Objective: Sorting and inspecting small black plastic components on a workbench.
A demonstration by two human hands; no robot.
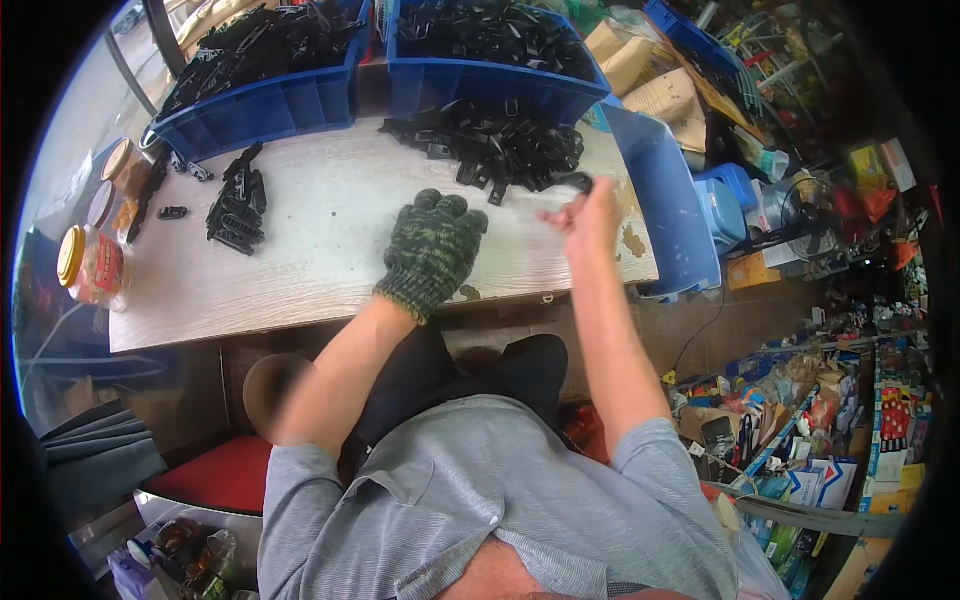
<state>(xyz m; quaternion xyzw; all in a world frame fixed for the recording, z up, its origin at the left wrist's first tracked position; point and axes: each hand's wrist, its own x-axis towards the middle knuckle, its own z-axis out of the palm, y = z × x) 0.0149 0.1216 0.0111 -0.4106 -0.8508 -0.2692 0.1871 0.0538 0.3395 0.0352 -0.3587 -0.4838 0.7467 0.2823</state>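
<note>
Grey short-sleeved shirt (470, 490) fills the lower center of the frame, its wearer at a pale wooden table (330, 235). At center, the left hand (435, 248), in a dark green knit glove, has its fingers bent under; whether they grip anything cannot be told. Right of center, the bare right hand (594, 218) is blurred, some fingers extended, beside a small black part (577, 182); a grip on it cannot be confirmed. A cluster of black pieces (238, 210) lies left of center, a loose heap (500, 150) at upper center, before two filled blue bins (490, 88).
</note>
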